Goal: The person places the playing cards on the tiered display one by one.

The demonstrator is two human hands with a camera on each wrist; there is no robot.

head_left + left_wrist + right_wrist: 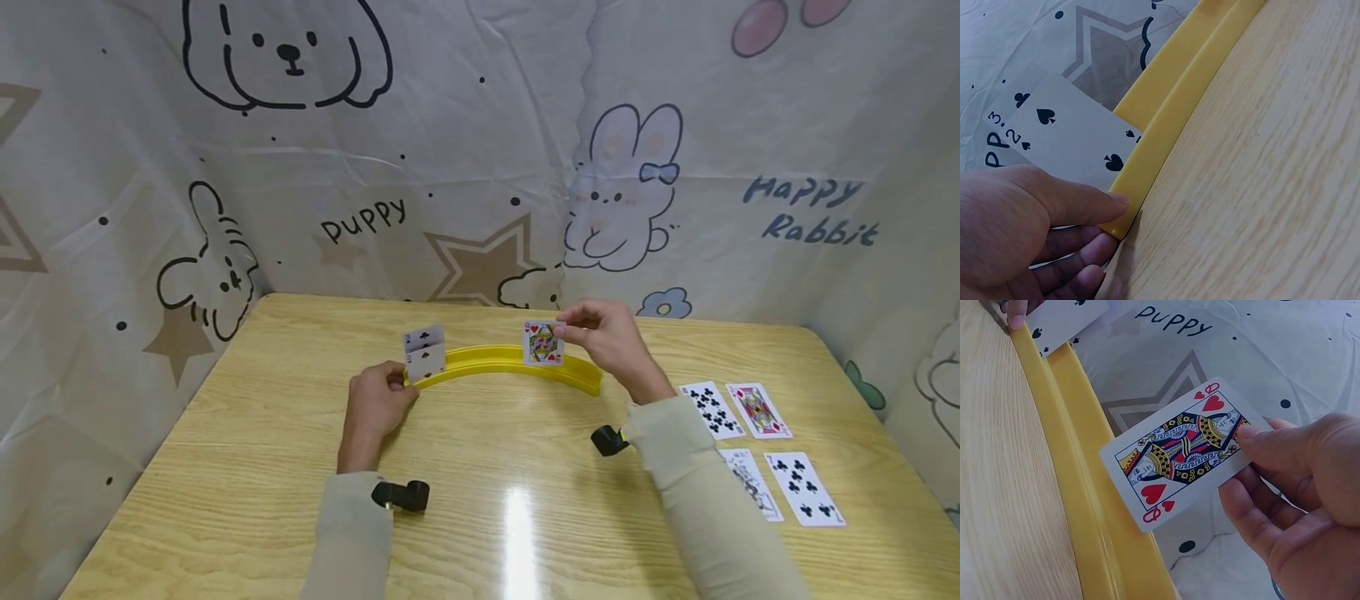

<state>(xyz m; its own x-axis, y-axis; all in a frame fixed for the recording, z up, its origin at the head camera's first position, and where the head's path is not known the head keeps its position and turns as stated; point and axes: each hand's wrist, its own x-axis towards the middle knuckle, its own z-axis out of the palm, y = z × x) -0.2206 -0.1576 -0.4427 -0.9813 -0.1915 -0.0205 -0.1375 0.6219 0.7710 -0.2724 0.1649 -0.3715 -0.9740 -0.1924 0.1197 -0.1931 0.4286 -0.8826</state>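
Note:
A curved yellow card holder stands on the table. My left hand pinches its left end, the thumb pressed on the front wall and the fingers curled at the end. Upright in the holder close to that hand are a two of spades and, partly hidden behind it, a three of clubs. My right hand holds a queen of hearts by one edge between thumb and fingers. The queen faces me over the holder's right half; whether its lower edge touches the groove I cannot tell.
On the right of the table several cards lie face up: a club card, a red face card, another club card and a patterned card partly covered by my right sleeve. A printed cloth hangs behind the table.

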